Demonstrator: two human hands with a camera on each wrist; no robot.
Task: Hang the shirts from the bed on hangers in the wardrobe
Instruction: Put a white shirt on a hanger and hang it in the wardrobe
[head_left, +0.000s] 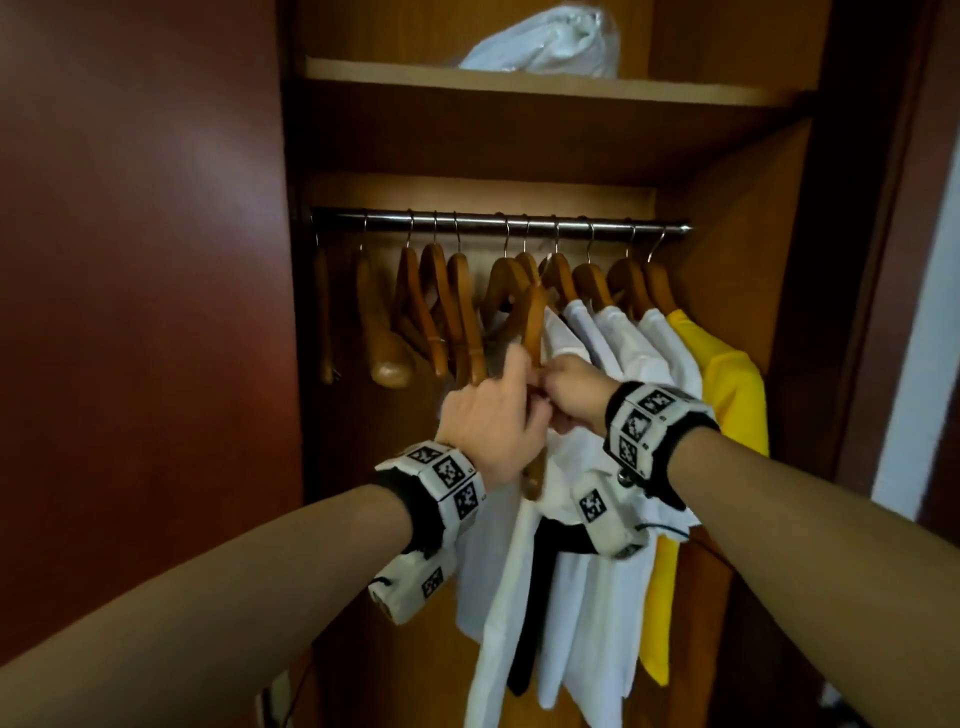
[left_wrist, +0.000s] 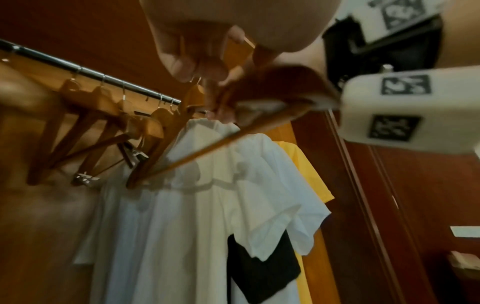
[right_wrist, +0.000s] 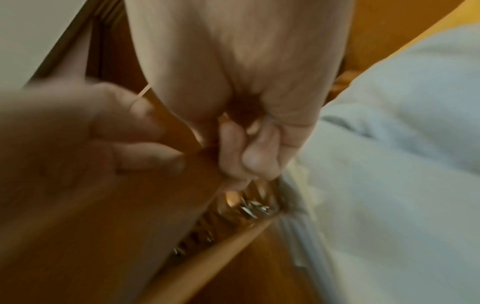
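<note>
The wardrobe (head_left: 753, 218) holds a metal rail (head_left: 498, 221) lined with wooden hangers (head_left: 431, 306); white shirts (head_left: 618, 332) and a yellow shirt (head_left: 727, 379) hang toward its right end. A white bag (head_left: 550, 44) lies on the upper shelf. No writing is readable. Both arms reach forward, meeting below the rail. The left hand (head_left: 488, 415) curls round a wooden hanger (head_left: 534, 332); the right hand (head_left: 574, 395) pinches the white shirt (head_left: 519, 561) at it.
</note>
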